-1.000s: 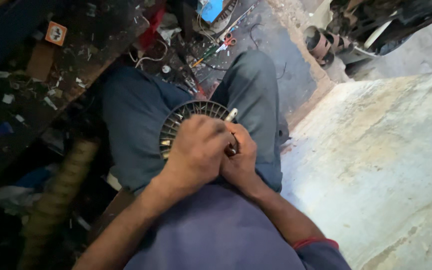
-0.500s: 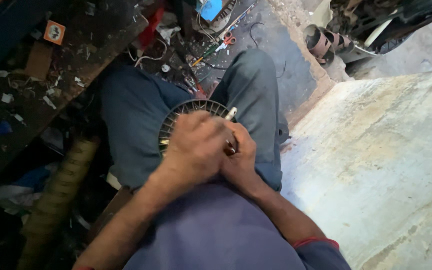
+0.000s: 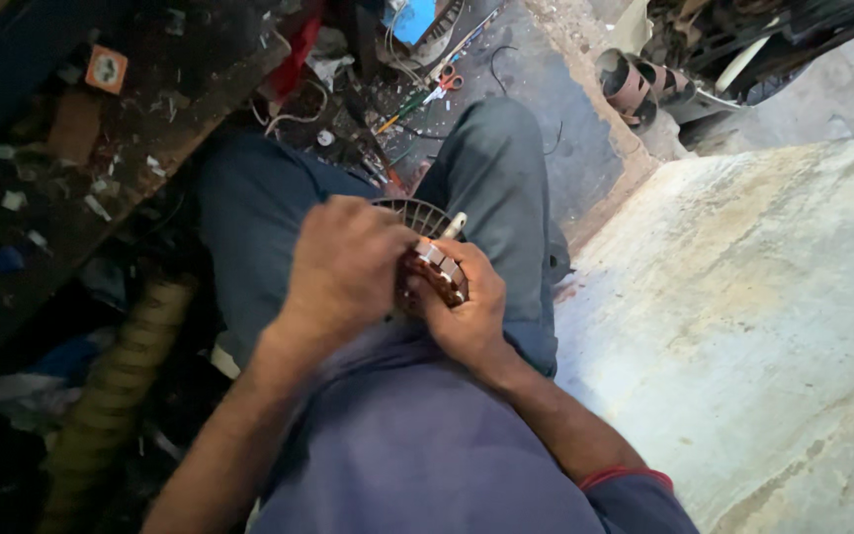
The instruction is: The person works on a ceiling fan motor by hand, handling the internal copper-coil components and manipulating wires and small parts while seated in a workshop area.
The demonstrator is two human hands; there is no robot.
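Note:
I sit with a round, ribbed motor stator (image 3: 425, 220) resting in my lap, its dark slotted ring showing just beyond my fingers. My left hand (image 3: 343, 272) lies over its left side and covers most of it. My right hand (image 3: 467, 302) grips the right edge, where copper-coloured windings and pale insulating strips (image 3: 439, 262) show between the fingers. A thin pale stick (image 3: 455, 225) pokes up from that spot. Both hands touch each other over the part.
A cluttered dark workbench (image 3: 101, 119) runs along the left. Scissors (image 3: 444, 84), wires and small tools lie on the floor beyond my knees. A pale concrete slab (image 3: 743, 316) fills the right side. A ribbed yellowish hose (image 3: 116, 386) lies at lower left.
My hands have shifted slightly lower on the stator, and the left hand now covers more of the ring. The view has tilted a little.

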